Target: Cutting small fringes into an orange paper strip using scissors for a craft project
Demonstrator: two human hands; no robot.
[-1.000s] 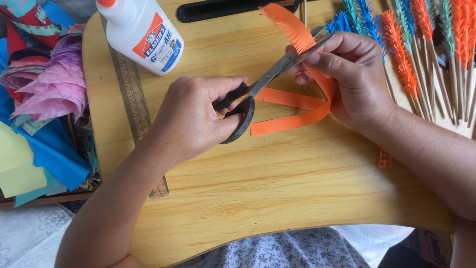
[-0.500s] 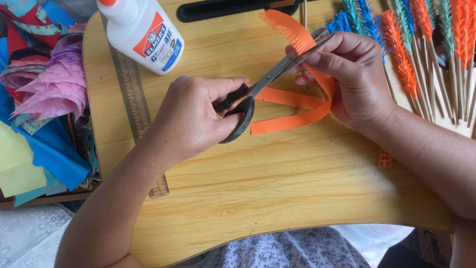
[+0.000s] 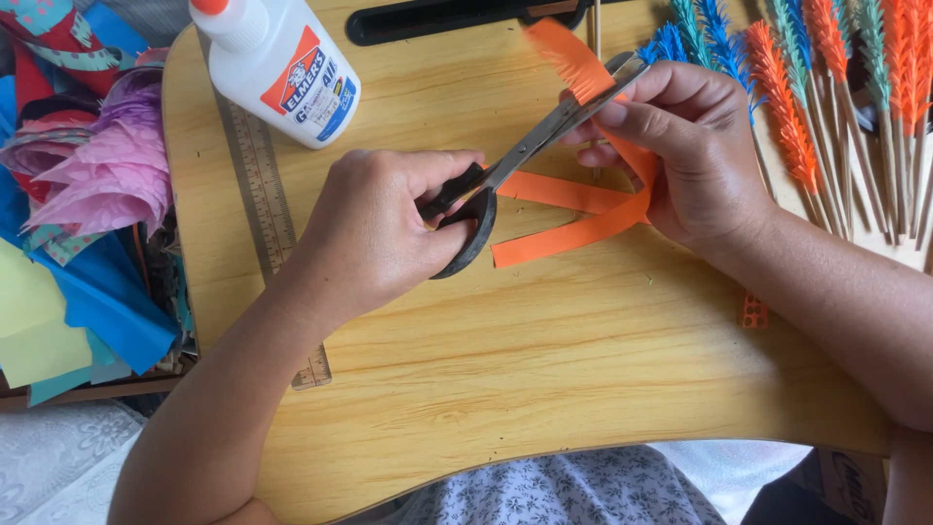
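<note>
While the left hand point(image 3: 374, 228) closes around the black handles of the scissors point(image 3: 515, 160), the right hand point(image 3: 685, 156) pinches a long orange paper strip point(image 3: 583, 209) against the blades. This strip is bright orange, flat and narrow, and it is folded back on itself so that two tails run side by side. Its upper end, above the scissors, is cut into a fine comb-like fringe. Both tails run roughly level leftward from the right hand toward the scissor handles, the lower tail ending just beside the handle loop, while the fringed end slants up and to the left past the blades. Silver blades run diagonally from the handles up to the right, and their tips reach the right hand's fingertips; they look nearly closed across the fringed part.

Right-hand fingers point(image 3: 632, 102) curl tightly about the strip, with the thumb below the scissors and the other fingers above, so the fold passes under the palm and is hidden there. Left-hand fingers are bent through and around the handle loops in a firm grip.

All of this sits over a pale wooden board point(image 3: 544, 389). Beyond the scissors on the board stands a white glue bottle point(image 3: 282, 63), left of the blades, and a ruler point(image 3: 267, 209) lies left of the left hand. Right of the right hand lie fringed paper sticks point(image 3: 792, 107) in orange, blue and green.
</note>
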